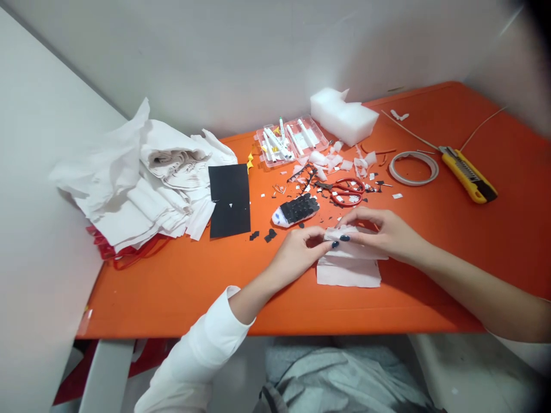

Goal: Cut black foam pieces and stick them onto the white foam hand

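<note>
1. Your left hand point(301, 249) pinches the left end of a small white foam piece point(344, 234), thumb and fingertips pressed together on it.
2. Your right hand point(383, 232) grips the same white foam piece from the right, fingers curled over its top edge.
3. The piece is held just above a white sheet point(348, 272) lying flat on the orange table point(172, 287), near the front edge.
4. At 11 o'clock from your hands, just beyond them, lies a foam shape covered in black squares point(296, 210).
5. At 12 o'clock sit red scissors point(344, 191) among white and black scraps.
6. At 1 o'clock lies a tape ring point(414, 167); the yellow utility knife point(468, 174) is further out at 2 o'clock.
7. At 10 o'clock lies a black card point(229, 199), beside a heap of white paper point(146, 178).
8. Far at 12 o'clock stand a clear marker case point(289, 139) and a white foam block point(343, 117).
</note>
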The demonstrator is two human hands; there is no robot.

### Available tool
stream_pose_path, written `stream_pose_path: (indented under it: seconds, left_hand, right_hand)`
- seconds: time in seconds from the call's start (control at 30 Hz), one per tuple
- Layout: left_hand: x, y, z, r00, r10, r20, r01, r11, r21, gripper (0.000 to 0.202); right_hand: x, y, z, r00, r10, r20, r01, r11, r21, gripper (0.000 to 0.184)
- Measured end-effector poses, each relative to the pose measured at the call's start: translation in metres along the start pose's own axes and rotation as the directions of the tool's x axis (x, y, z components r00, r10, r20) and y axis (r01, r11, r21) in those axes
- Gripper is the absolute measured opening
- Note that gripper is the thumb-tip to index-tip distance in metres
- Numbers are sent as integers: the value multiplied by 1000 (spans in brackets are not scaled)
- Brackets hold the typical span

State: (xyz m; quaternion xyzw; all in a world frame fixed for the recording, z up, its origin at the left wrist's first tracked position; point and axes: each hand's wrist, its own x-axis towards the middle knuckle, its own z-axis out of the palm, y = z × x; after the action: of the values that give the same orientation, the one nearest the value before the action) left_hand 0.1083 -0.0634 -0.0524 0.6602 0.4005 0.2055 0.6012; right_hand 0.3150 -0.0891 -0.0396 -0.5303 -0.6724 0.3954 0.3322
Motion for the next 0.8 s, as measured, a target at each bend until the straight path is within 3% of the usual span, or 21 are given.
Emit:
stream_pose_path:
  seconds: [0.1, 0.33, 0.47, 0.6, 0.8]
  left_hand:
    - [0, -3, 1, 1000, -6, 4, 7, 1000, -21, 16]
    - [1, -1, -1, 1000, 19, -24, -17, 997, 70, 18]
    - [2, 0, -2, 997, 48, -55, -46, 998, 38, 20]
    - [2, -3, 0, 993, 37, -111, -43, 998, -47, 23]
    - [1, 0, -1, 990, 76, -122, -80, 997, -21, 19]
  right_hand:
    - [-1, -1, 1, 999, 19, 26, -20, 1000, 24, 26]
    - [3, 8, 0, 992, 108, -62, -107, 994, 18, 26]
    - [0, 10, 1, 990, -92, -111, 78, 990, -121, 15]
    - [-3, 9, 3, 931, -341, -131, 271, 885, -379, 10]
    - [-5, 9, 3, 901, -424, -95, 308, 777, -550, 15]
